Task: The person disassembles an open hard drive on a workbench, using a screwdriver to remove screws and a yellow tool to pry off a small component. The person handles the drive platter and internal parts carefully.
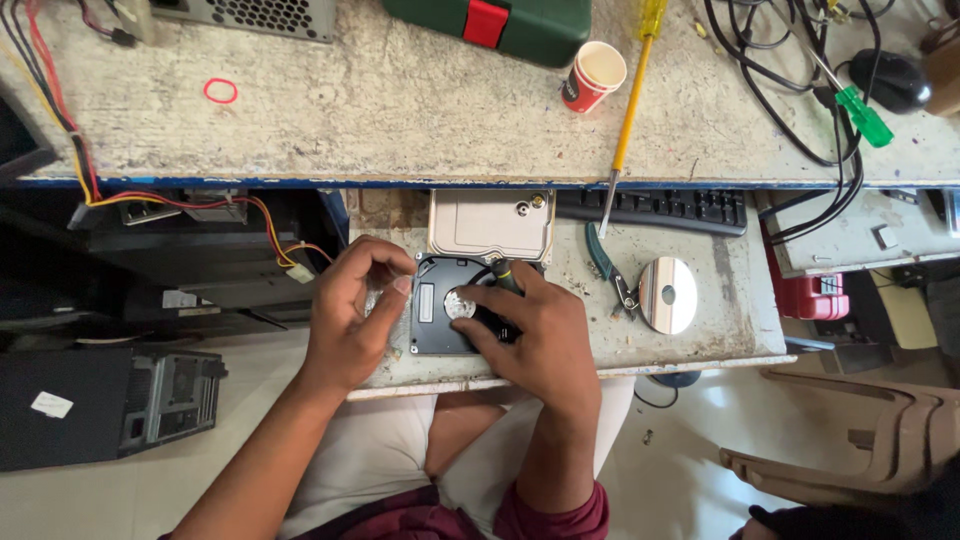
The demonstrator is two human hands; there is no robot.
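Right hand (535, 335) half-covering open hard drive (432, 318)

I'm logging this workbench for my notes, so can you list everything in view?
hard drive: 1, black, opened, lower shelf under the hands
drive cover: 1, silver, behind the drive
platter disc: 1, shiny, shelf right
pliers: 1, green-handled, beside the disc
keyboard: 1, black, under bench edge
yellow screwdriver: 1, on the bench
green screwdriver: 1, bench right
paper cup: 1, red and white, bench
case: 1, green with red latch
rubber band: 1, red
mouse: 1, black
left hand: at the drive's left edge
right hand: gripping a dark tool over the drive
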